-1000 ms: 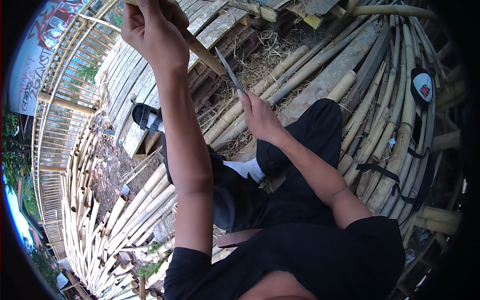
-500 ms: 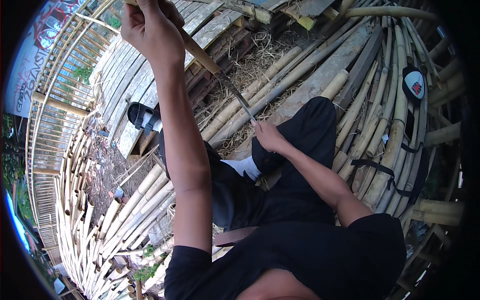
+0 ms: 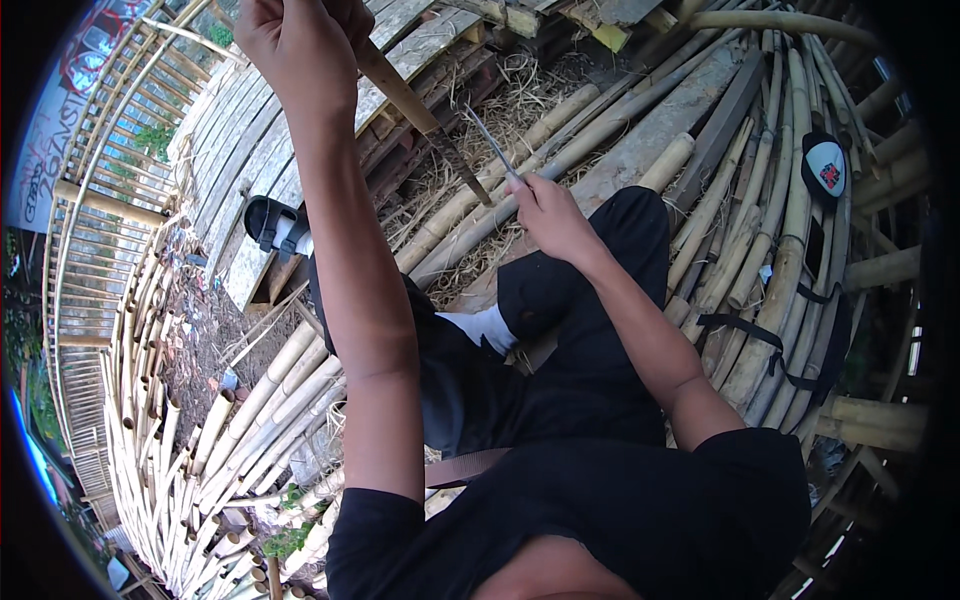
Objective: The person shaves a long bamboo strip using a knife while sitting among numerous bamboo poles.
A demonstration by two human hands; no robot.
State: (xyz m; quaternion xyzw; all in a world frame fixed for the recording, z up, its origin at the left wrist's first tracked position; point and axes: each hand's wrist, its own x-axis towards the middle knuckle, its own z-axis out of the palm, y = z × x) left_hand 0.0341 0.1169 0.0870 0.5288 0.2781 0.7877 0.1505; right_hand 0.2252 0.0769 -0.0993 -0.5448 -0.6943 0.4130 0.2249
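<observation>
My left hand (image 3: 300, 40) is closed round a bamboo pole (image 3: 400, 95) at the upper left, its fingers partly cut off by the top edge. The pole slants down to the right, with a narrower, dark, rough lower end (image 3: 462, 170). My right hand (image 3: 550, 215) grips a knife with a thin, pale blade (image 3: 490, 140), pointing up and to the left. The blade is just right of the pole's dark end, with a gap visible between them; the knife's handle is hidden in my fist.
Bamboo poles (image 3: 795, 200) lie stacked on the right, with a cap (image 3: 826, 170) and a black strap (image 3: 745, 325) on them. More poles (image 3: 285, 400) lie at lower left. Wooden planks (image 3: 235, 150) and a bamboo fence (image 3: 85, 250) stand beyond. Shavings (image 3: 530, 85) litter the ground.
My right hand has moved up and slightly right, carrying the knife blade off the pole's dark end. My left hand and the pole have shifted slightly left.
</observation>
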